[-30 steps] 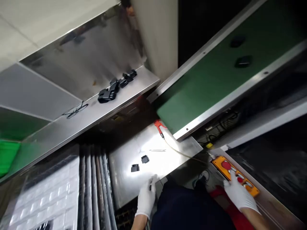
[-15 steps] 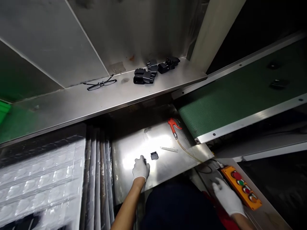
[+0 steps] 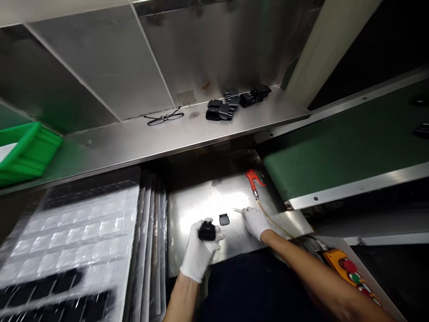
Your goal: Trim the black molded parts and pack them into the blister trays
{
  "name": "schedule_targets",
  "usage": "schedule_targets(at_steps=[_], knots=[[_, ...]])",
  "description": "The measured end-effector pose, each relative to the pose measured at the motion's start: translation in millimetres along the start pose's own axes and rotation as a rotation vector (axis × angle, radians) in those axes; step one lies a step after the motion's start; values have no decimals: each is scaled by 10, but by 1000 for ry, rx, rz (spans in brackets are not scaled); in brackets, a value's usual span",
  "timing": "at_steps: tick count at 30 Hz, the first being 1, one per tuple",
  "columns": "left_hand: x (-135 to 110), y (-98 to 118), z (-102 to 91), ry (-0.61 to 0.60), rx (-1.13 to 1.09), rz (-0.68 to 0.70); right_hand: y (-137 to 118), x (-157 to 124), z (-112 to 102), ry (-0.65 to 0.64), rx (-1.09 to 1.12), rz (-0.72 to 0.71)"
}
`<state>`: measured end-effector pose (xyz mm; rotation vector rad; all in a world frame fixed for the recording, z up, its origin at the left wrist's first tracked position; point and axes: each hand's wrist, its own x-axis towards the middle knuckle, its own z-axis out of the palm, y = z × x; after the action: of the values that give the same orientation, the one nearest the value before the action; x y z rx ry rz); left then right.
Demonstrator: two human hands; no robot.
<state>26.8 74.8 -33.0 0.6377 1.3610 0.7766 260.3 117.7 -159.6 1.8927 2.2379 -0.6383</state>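
Observation:
My left hand [image 3: 199, 250], in a white glove, is turned palm up above the metal table. Its fingers are closed around a black plastic housing [image 3: 207, 231] with a dark hollow in it. Just right of it, a small flat black part [image 3: 224, 219] lies on the table. My right hand [image 3: 256, 222], also gloved, is down at the tabletop with its fingers closed on a thin pale tool [image 3: 237, 210]. Only one pointed end of that tool shows; the glove covers the rest.
A red air gun [image 3: 253, 179] with a yellowish hose lies beyond my right hand. Black parts [image 3: 221, 111] and eyeglasses [image 3: 165, 118] rest on the shelf [image 3: 127, 143]. Clear trays [image 3: 80, 228] are stacked at left, near a green bin [image 3: 36, 152]. A green conveyor [image 3: 335, 152] and orange button box [image 3: 348, 268] are right.
My right hand has moved from beside the button box onto the table and closed on the thin tool. My left hand has turned palm up with the black housing. The view has shifted left.

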Motion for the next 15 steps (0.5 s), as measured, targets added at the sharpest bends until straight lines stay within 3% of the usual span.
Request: schedule_targets(at_steps=[3,7,11,15], knots=[[-337,191,248,-17,-374,-103,47,111,26,-52,-37,-30],[-567,343,572,-62,-823,-154,172,206,60,-149,-21,-55],[-649,371,821,-41,-1008,-141,298,255,79,-216,48,-66],[-678,436,1071,73,-1044,-144,396,255,60,-245,146,-86]])
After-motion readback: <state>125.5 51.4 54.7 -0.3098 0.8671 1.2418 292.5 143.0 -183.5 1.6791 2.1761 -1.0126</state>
